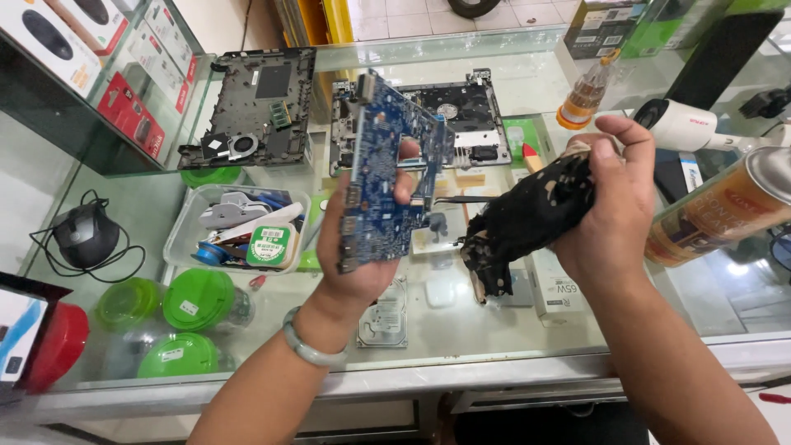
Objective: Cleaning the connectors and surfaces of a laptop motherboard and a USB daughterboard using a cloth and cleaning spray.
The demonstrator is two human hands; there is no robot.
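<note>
Two stripped laptop shells point(255, 103) lie open on the glass counter point(461, 330), so disassembly looks done; cleaning looks unfinished. Your left hand point(358, 247) grips the blue board point(387, 177) upright above the counter, and your right hand point(606, 198) is closed around a black rag point(527, 218) (well soiled). Red and white boxes point(124, 99) fill the left case; green lids point(198, 301) sit below.

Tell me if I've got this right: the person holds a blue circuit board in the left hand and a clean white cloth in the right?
Not quite. In the head view, the left hand does hold the blue circuit board, but the cloth bunched in the right hand is black and dirty-looking, not clean white.
</note>
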